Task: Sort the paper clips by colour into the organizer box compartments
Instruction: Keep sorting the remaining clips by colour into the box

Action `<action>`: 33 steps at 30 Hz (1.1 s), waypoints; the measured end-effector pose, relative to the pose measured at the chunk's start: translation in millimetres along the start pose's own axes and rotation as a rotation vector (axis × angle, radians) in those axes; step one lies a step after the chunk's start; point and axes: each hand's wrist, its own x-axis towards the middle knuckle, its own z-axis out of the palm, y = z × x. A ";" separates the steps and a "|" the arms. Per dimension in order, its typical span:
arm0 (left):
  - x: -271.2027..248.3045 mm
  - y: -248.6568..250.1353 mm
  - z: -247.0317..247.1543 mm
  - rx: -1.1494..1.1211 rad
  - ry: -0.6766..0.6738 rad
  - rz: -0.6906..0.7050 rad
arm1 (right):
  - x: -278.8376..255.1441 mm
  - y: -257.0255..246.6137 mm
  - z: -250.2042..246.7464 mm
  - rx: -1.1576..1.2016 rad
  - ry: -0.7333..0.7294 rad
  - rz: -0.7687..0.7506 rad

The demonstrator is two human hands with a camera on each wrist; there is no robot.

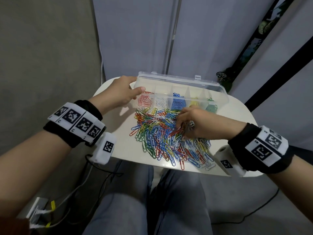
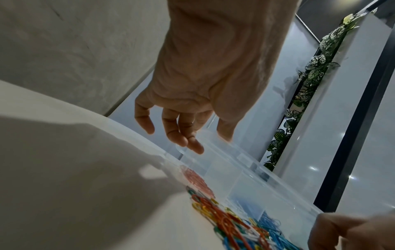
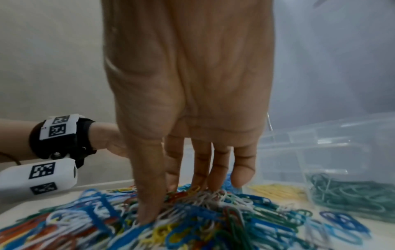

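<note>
A clear organizer box (image 1: 179, 82) stands at the back of the table with its lid up. Its compartments hold red (image 1: 144, 101), white (image 1: 160, 101), blue (image 1: 177, 102), yellow (image 1: 194, 103) and green clips (image 1: 211, 106). In front lies a mixed pile of paper clips (image 1: 162, 138). My left hand (image 1: 135, 85) holds the box's left end, thumb in front and fingers behind the lid corner (image 2: 207, 143). My right hand (image 1: 183, 125) points down into the pile (image 3: 213, 225), thumb and fingertips (image 3: 177, 203) bunching a clump of mostly white clips.
The small white table (image 1: 118, 133) ends just before my knees, and clips reach close to its front edge. Cables and a power strip (image 1: 37, 211) lie on the floor at the left. A leafy plant (image 1: 223, 78) hangs behind the box's right end.
</note>
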 end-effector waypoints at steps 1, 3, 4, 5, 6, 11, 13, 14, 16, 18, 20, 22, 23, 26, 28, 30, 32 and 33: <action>0.3 0.0 -0.3 0.002 -0.003 0.001 | 2.5 2.1 0.1 0.000 0.037 -0.004; 1.7 -1.6 -0.5 0.003 -0.006 0.005 | 7.0 6.0 -0.2 0.038 0.105 0.012; 2.4 -2.4 -0.3 0.001 -0.004 0.005 | 8.7 7.6 -0.9 0.067 0.132 0.041; 2.3 -2.9 -0.4 0.001 -0.002 0.005 | 10.0 8.8 -1.5 0.100 0.157 0.080; 2.3 -3.5 0.1 0.000 0.001 0.007 | 10.5 9.9 -2.2 0.150 0.188 0.122; 2.3 -3.6 0.3 -0.008 0.005 0.009 | 5.1 14.3 -6.5 0.723 0.337 0.319; 4.1 -4.6 0.5 -0.009 -0.002 0.005 | 1.6 13.4 -8.8 1.004 0.310 0.372; 4.9 -5.1 0.7 -0.009 -0.003 0.005 | 0.0 12.5 -10.4 1.119 0.285 0.399; 5.3 -5.1 1.3 -0.011 -0.005 0.003 | -2.1 11.5 -13.6 1.303 0.238 0.442; 4.4 -4.3 1.1 -0.014 -0.003 0.001 | -2.7 11.7 -15.2 1.434 0.222 0.458; 3.9 -3.7 0.7 -0.010 0.001 0.003 | -2.7 11.4 -15.5 1.494 0.224 0.467; 4.2 -3.5 -0.8 0.008 0.002 0.010 | -2.8 10.2 -15.3 1.512 0.224 0.467; 5.1 -3.4 -1.8 0.028 -0.001 0.010 | -3.2 9.6 -15.5 1.516 0.223 0.465; 11.5 -5.6 -5.0 0.114 -0.010 -0.011 | -2.6 7.1 -15.0 1.519 0.210 0.454; 15.6 -6.2 -6.5 0.197 0.006 -0.017 | -1.7 3.8 -14.7 1.519 0.206 0.435; 16.5 -4.0 -6.9 0.305 0.056 0.011 | -0.1 0.8 -14.0 1.516 0.207 0.414; 12.6 2.9 -6.9 0.367 0.109 0.056 | 2.4 -2.1 -13.2 1.509 0.207 0.395; 9.8 6.8 -6.7 0.386 0.127 0.081 | 3.5 -3.8 -13.0 1.501 0.207 0.386</action>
